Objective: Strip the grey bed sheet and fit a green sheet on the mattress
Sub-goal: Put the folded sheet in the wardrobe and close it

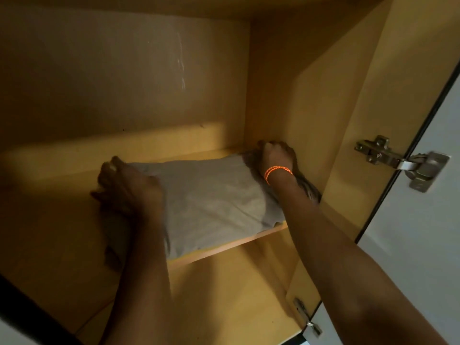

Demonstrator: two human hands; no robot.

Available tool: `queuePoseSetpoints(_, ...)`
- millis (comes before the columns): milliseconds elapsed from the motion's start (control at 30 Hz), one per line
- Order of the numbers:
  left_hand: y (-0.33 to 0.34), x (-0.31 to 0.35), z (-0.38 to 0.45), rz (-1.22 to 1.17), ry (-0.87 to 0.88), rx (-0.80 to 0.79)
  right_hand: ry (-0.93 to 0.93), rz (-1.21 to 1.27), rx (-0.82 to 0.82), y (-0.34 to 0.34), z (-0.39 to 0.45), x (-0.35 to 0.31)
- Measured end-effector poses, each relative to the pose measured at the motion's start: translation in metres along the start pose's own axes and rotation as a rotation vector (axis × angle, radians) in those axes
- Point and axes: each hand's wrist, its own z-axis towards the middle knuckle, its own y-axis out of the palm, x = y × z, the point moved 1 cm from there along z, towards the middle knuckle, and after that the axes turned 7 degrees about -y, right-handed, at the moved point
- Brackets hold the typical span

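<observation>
Yellow wooden cupboard interior (124, 83), dim; shelf (231, 242); white door (423, 220) open right, metal hinge (398, 160).

Dim, warm yellow cast inside yellow-brown wooden cupboard (124, 70). You see light band across back panel low down, upper interior in shadow. Your left hand (124, 188) motion-blurred. Silver metal hinge (398, 159) sharper, slightly smeared. Wide-angle bending at edges; white door (423, 220) brightest.

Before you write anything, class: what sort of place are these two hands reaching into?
Most likely a wooden wardrobe or cupboard: a shelf carries a folded grey sheet that both hands rest on, and a metal hinge fixes the open door to the side wall.
</observation>
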Motion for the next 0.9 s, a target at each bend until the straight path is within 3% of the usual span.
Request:
queuePoseSetpoints(67, 0.011, 0.012, -0.012, -0.045, 0.23, -0.095, 0.089, 0.096, -0.103, -0.001, -0.009, -0.014)
queuePoseSetpoints(100, 0.023, 0.014, -0.019, -0.067, 0.309, -0.237, 0.097, 0.138, -0.174, 0.004, -0.016, -0.018)
queuePoseSetpoints(167, 0.061, 0.007, -0.024, 0.014, 0.387, -0.512, 0.047, 0.127, -0.265, 0.02, -0.034, -0.02)
queuePoseSetpoints(233, 0.102, -0.013, -0.019, 0.187, 0.42, -0.633, 0.004, 0.125, -0.256, 0.032, -0.043, -0.013)
queuePoseSetpoints(300, 0.112, -0.017, -0.018, 0.211, 0.39, -0.636, -0.032, 0.132, -0.216, 0.035, -0.041, -0.007)
queuePoseSetpoints(433, 0.071, 0.0, -0.043, 0.25, 0.339, -0.627, -0.026, 0.185, -0.169, 0.026, -0.045, 0.002)
queuePoseSetpoints(567, 0.026, 0.008, -0.076, 0.22, 0.423, -0.397, -0.016, 0.262, 0.057, 0.01, -0.074, -0.003)
queuePoseSetpoints(700, 0.005, -0.002, -0.118, 0.092, 0.557, -0.228, -0.066, 0.257, 0.121, 0.016, -0.132, -0.02)
queuePoseSetpoints(800, -0.009, -0.019, -0.164, -0.018, 0.699, -0.281, -0.097, 0.331, 0.146, 0.025, -0.186, -0.028)
queuePoseSetpoints(900, -0.025, -0.035, -0.198, -0.158, 0.79, -0.405, -0.04, 0.566, 0.212, 0.014, -0.225, -0.029)
